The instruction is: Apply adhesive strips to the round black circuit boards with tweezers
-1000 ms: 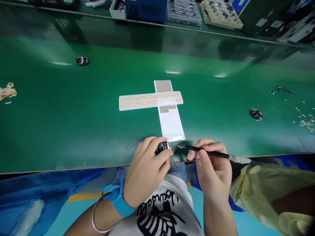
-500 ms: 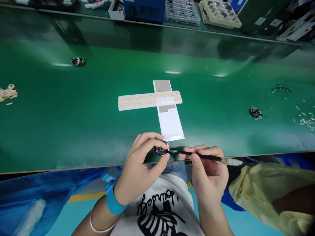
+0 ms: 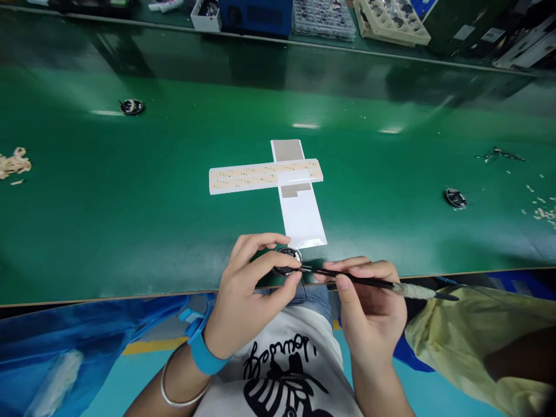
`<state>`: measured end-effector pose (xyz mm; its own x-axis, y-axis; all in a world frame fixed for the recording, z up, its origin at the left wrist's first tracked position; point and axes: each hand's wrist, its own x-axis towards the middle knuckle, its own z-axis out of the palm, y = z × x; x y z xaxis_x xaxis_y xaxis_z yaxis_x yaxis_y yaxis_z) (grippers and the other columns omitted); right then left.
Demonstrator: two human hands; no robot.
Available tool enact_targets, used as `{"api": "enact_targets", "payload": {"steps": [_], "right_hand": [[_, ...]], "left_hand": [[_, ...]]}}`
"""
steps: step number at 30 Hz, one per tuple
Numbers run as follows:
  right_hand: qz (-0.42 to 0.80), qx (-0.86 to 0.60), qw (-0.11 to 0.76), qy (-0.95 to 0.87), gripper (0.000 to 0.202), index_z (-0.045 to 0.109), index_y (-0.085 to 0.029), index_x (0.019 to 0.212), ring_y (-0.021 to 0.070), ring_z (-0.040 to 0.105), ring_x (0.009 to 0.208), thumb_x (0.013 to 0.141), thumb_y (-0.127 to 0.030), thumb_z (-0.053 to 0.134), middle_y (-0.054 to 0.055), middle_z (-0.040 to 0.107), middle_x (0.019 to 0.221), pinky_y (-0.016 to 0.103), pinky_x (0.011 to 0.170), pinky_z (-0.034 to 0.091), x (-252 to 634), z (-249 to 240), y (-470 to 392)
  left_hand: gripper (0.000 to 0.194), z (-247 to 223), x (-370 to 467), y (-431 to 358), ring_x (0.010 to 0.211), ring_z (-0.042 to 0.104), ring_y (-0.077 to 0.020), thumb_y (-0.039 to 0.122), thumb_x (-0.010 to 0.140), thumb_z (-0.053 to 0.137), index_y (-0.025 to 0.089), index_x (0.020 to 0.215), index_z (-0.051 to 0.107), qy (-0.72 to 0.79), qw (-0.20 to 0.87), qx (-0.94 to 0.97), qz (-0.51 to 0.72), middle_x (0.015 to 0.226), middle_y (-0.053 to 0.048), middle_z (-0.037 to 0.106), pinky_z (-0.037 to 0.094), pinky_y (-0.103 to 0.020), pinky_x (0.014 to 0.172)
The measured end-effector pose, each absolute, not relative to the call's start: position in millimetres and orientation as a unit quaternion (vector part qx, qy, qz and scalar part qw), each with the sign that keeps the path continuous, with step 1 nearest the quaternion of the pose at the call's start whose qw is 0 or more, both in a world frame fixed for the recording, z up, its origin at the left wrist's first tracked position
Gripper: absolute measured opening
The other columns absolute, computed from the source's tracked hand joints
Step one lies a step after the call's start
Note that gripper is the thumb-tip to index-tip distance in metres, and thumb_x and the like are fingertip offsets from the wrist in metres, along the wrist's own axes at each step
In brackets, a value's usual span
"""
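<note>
At the bench's front edge, my left hand [image 3: 252, 289] is closed on a small round black part [image 3: 286, 259] with a shiny rim, held between fingers and thumb. A thin dark wire hangs below it. My right hand [image 3: 369, 307] grips black tweezers [image 3: 360, 278] with pale wrapping at the back end. Their metal tips meet the right side of the round part by my left fingertips; whether they pinch anything is too small to tell. Just beyond the part lies a white backing sheet [image 3: 303, 217], crossed by a strip of small beige stickers [image 3: 243, 178].
Similar round parts lie far left [image 3: 131, 106] and at right [image 3: 456, 198]. Beige scraps [image 3: 15, 163] are piled at the left edge. Dark thin pieces [image 3: 499, 154] lie at right. A shelf behind carries a blue box [image 3: 255, 17] and trays [image 3: 324, 20]. Yellow-green fabric [image 3: 460, 324] hangs at right.
The tweezers' back end extends further right, and my right hand has shifted slightly right. My left index finger has moved slightly over the round part. The view has shifted a little.
</note>
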<state>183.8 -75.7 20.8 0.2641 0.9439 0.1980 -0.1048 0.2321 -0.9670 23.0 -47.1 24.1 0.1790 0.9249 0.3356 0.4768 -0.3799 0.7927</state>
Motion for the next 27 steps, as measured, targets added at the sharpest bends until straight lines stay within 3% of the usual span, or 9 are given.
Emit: {"api": "enact_targets", "payload": {"steps": [9, 13, 18, 24, 27], "right_hand": [[0.402, -0.480, 0.653, -0.427, 0.016, 0.058, -0.023, 0.093, 0.0138, 0.073, 0.084, 0.088, -0.008, 0.061, 0.000, 0.066, 0.087, 0.024, 0.067, 0.065, 184, 18, -75], [0.418, -0.508, 0.650, -0.380, 0.014, 0.057, -0.023, 0.093, 0.0107, 0.074, 0.069, 0.090, -0.011, 0.062, -0.001, 0.071, 0.087, 0.021, 0.067, 0.063, 186, 13, -74], [0.446, -0.497, 0.640, -0.381, 0.014, 0.056, -0.023, 0.095, 0.0111, 0.074, 0.068, 0.090, -0.011, 0.062, -0.001, 0.072, 0.088, 0.023, 0.067, 0.063, 188, 14, -74], [0.411, -0.417, 0.621, -0.522, 0.024, 0.057, -0.022, 0.091, 0.0156, 0.070, 0.094, 0.087, 0.002, 0.055, 0.002, 0.070, 0.096, 0.031, 0.079, 0.063, 197, 25, -80], [0.395, -0.382, 0.611, -0.569, 0.027, 0.057, -0.021, 0.092, 0.0172, 0.069, 0.094, 0.085, 0.005, 0.052, 0.004, 0.071, 0.097, 0.036, 0.083, 0.060, 203, 27, -81]], "left_hand": [[0.018, 21, 20, -48, 0.107, 0.055, -0.0169, 0.010, 0.083, 0.064, 0.024, 0.094, 0.063, 0.481, 0.303, 0.714, 0.408, 0.112, -0.002, 0.060, 0.044, -0.033, 0.093], [0.017, 23, 21, -54, 0.098, 0.056, -0.0155, 0.007, 0.083, 0.063, 0.021, 0.091, 0.061, 0.475, 0.295, 0.721, 0.410, 0.102, -0.002, 0.060, 0.045, -0.031, 0.087], [0.015, 25, 24, -55, 0.085, 0.054, -0.0144, 0.008, 0.083, 0.063, 0.021, 0.091, 0.061, 0.478, 0.296, 0.718, 0.410, 0.088, 0.000, 0.060, 0.043, -0.030, 0.076], [0.012, 29, 19, -52, 0.084, 0.054, -0.0145, 0.011, 0.089, 0.057, 0.022, 0.089, 0.062, 0.481, 0.344, 0.701, 0.397, 0.086, 0.000, 0.059, 0.043, -0.030, 0.075], [0.013, 30, 16, -52, 0.087, 0.055, -0.0148, 0.013, 0.090, 0.057, 0.023, 0.096, 0.063, 0.467, 0.383, 0.696, 0.388, 0.091, -0.001, 0.061, 0.044, -0.030, 0.075]]}}
